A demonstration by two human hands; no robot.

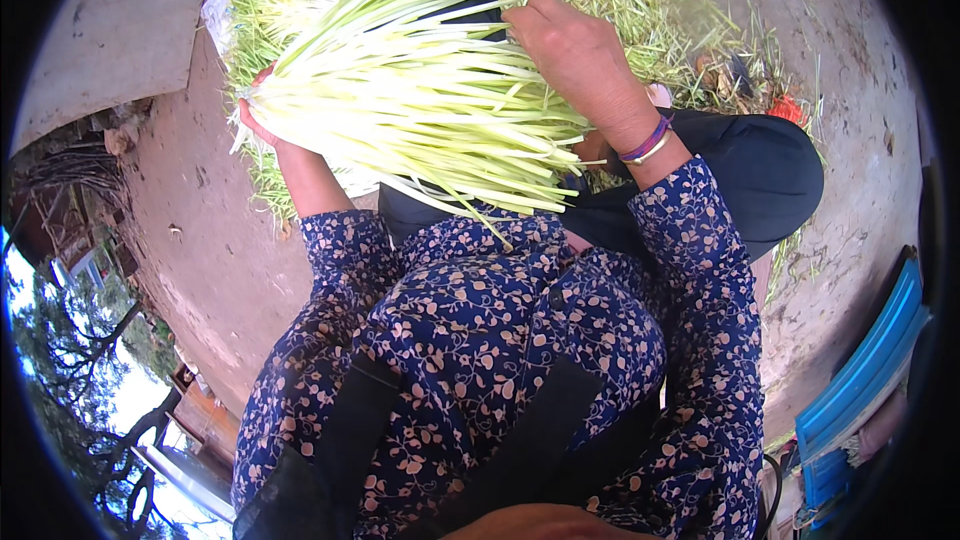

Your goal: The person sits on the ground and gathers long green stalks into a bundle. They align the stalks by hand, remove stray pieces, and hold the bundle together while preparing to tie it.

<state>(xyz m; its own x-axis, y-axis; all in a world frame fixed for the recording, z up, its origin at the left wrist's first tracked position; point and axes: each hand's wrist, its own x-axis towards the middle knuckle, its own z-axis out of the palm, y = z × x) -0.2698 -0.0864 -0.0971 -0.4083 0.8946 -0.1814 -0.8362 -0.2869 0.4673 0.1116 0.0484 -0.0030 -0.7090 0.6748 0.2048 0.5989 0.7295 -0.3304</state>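
A large fanned bunch of pale yellow-green leafy stalks [420,90], like blanched chives, lies across in front of me above my lap. My left hand [262,112] is closed around its white base ends at the left. At the upper right, my right hand [566,41] has its fingertips pinched together at the leaf ends; whether a leaf is between them is hard to tell. A bracelet and a coloured cord circle the right wrist. Behind the bunch, more such stalks [262,15] lie on a white sheet [217,15].
Loose trimmings [645,7] cover the ground beyond my right hand. A red item [787,110] lies beside my dark-trousered knee [750,172]. A flat board [112,22] is at upper left, stacked sticks [71,165] below it. Blue corrugated panels [862,382] stand at lower right.
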